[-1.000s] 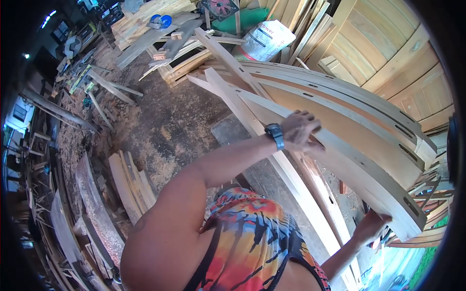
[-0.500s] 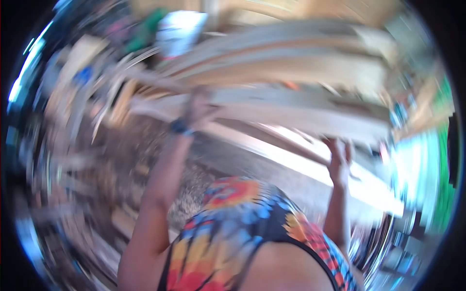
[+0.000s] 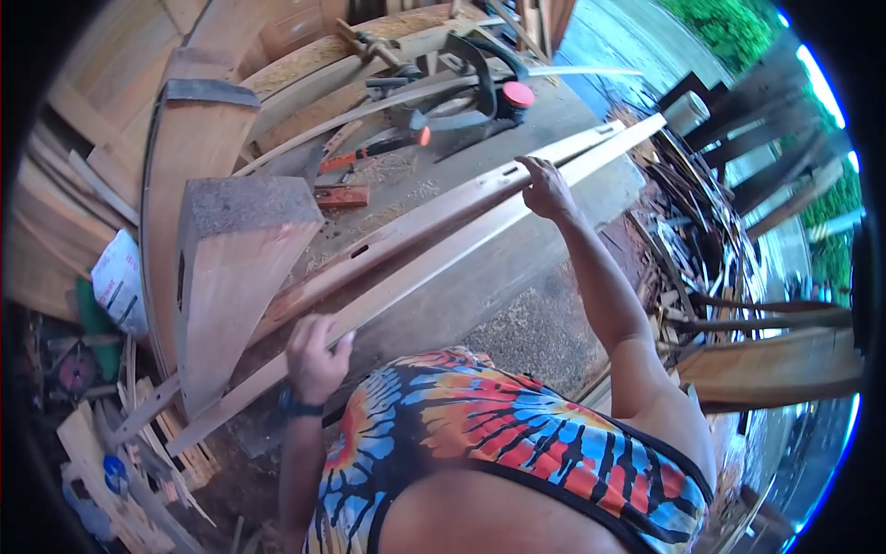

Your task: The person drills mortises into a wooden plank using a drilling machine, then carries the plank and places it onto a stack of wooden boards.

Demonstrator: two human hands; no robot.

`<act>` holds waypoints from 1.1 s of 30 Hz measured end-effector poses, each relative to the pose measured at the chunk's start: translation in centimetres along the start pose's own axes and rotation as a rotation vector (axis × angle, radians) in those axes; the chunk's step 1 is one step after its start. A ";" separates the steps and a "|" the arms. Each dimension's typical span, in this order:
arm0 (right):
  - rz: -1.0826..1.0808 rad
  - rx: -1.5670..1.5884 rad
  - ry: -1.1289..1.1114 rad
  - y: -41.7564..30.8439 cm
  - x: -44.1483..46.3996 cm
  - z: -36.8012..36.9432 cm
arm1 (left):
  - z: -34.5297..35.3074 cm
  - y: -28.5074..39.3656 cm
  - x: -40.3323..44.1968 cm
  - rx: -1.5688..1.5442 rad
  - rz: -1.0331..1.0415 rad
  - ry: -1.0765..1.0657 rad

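Observation:
My right hand (image 3: pixel 549 187) has its fingers curled over the edge of a long wooden rail (image 3: pixel 406 227) with slots cut in it, toward its far right end. A plain, lighter wooden strip (image 3: pixel 406 284) runs alongside it, closer to my body. My left hand (image 3: pixel 316 358), with a dark wristband, is beside the near part of this strip, thumb apart from loosely bent fingers; whether it touches the wood I cannot tell. Left of it stands a thick wooden block (image 3: pixel 242 268) with a rough end, covering part of the slotted rail.
On the workbench (image 3: pixel 471 277) are a clamp (image 3: pixel 480 83), an orange-handled tool (image 3: pixel 374 148), a reddish wooden block (image 3: pixel 341 197) and shavings. Wide boards (image 3: pixel 198 138) lean at the left. Scrap wood (image 3: pixel 678 212) is heaped at the right, with more offcuts at lower left.
My view has swung round and sharpened from a blur. My right hand has moved onto the slotted rail, and my left hand has come back nearer my body.

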State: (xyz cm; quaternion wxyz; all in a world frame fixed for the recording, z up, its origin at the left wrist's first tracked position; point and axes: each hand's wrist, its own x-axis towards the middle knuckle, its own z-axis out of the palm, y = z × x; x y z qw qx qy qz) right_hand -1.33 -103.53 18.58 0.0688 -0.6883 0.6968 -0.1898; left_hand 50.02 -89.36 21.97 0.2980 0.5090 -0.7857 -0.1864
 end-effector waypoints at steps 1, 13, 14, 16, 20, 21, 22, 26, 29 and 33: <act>-0.075 -0.089 -0.050 1.5 1.5 1.1 | 1.0 0.4 1.6 -0.007 0.024 -0.027; -0.448 -0.284 -0.671 21.5 15.2 7.1 | 0.1 3.6 2.2 0.108 0.062 0.058; -0.444 -0.270 -0.705 20.3 14.9 7.5 | -0.8 3.3 0.9 0.127 -0.032 -0.002; -0.435 -0.265 -0.664 13.7 11.5 5.2 | -3.9 2.9 -4.1 0.089 -0.197 0.031; -0.383 -0.385 -0.591 16.4 13.2 7.7 | -8.9 2.5 -9.5 0.095 -0.726 -0.155; -0.281 -0.500 -0.704 15.3 13.5 6.9 | -10.3 2.0 -10.8 0.129 -0.866 -0.220; -0.318 -0.521 -0.722 15.3 14.3 6.8 | -11.6 1.8 -12.0 0.170 -0.987 -0.199; -0.404 -0.408 -0.619 18.1 17.0 3.8 | -15.1 -0.8 -15.9 0.378 -1.213 -0.083; -0.544 -0.460 -0.520 16.4 19.8 -3.3 | -16.5 -2.4 -16.4 0.486 -1.084 0.183; -0.270 -0.156 -0.834 7.1 20.8 -12.4 | -17.2 -3.2 -14.6 0.474 -1.050 0.352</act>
